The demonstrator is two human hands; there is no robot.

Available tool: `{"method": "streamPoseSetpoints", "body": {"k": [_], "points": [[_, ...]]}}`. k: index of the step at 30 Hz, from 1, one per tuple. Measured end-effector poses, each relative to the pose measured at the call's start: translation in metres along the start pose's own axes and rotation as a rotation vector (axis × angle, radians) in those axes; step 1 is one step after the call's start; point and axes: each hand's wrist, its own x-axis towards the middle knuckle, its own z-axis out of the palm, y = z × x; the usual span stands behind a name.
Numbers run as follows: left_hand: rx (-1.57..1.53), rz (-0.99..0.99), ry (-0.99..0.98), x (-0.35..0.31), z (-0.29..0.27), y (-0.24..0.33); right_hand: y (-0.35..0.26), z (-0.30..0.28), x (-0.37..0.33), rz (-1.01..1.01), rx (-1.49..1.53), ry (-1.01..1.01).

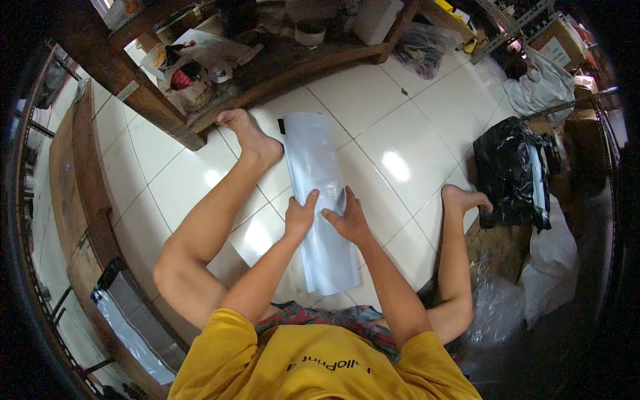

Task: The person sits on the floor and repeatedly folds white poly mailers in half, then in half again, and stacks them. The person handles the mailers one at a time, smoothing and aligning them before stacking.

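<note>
A long bundle of folded silver-grey plastic (313, 153) lies lengthwise between my legs, above the tiled floor. A small black edge sticks out at its far left corner. My left hand (301, 215) grips its left side, thumb on top and the other fingers partly hidden at the edge. Opposite it, my right hand (348, 219) holds the right side, its thumb also pressing on the upper face. Both hands sit near the middle of the bundle's length, thumbs close together. Whether it is one sheet or several layers I cannot tell.
A wooden bench (93, 200) runs along the left, with grey and black plastic bags (137, 327) on it. Ahead stands a dark wooden shelf (287, 73) with clutter. At right are a black plastic-wrapped package (510, 173), clear plastic (497, 307) and a white sack (543, 83).
</note>
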Motion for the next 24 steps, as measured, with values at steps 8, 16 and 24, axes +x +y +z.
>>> {"method": "streamPoseSetpoints", "body": {"k": [8, 16, 24], "points": [[0.207, 0.054, 0.124, -0.013, 0.019, 0.024, -0.012, -0.023, 0.02, 0.219, 0.583, -0.144], [-0.053, 0.535, 0.13, -0.088, -0.001, 0.081, -0.044, -0.041, -0.027, -0.231, 0.636, 0.238], [-0.11, 0.893, -0.014, -0.102, -0.013, 0.081, -0.055, -0.079, -0.064, -0.491, 0.785, 0.18]]}}
